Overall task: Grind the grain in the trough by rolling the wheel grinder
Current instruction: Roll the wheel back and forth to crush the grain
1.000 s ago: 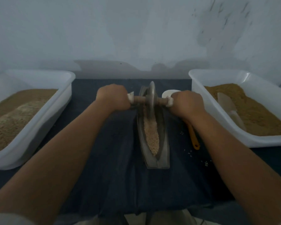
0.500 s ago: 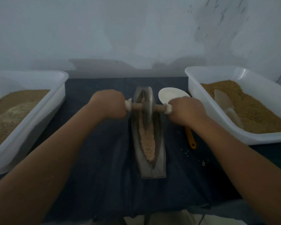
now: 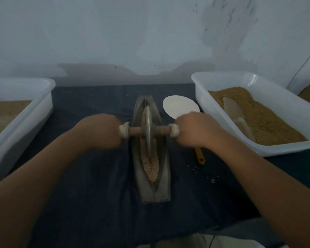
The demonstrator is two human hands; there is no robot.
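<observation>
While the wheel grinder stands on edge about midway along the trough, its rim is down in the line of grain lying in the groove. It looks like a metal disc on a wooden axle, so I'd judge it heavy and stiff, its own weight doing much of the crushing. The thin rim could tip or ride up the sloped sides, so the sensible hold is on the axle ends, evenly on both sides. That is how it is held: the left hand is curled tight round the left end, and the right hand round the right end. The grain is loose and light, and a few kernels lie spilled on the dark cloth. Counting outward there is one wheel, one trough, one white spoon just right of the trough, and two white tubs of brownish meal. They are a left tub and a right tub, with one pale scraper lying in the right one. There may be a third container at the far right edge, but it's too dim to be sure.
</observation>
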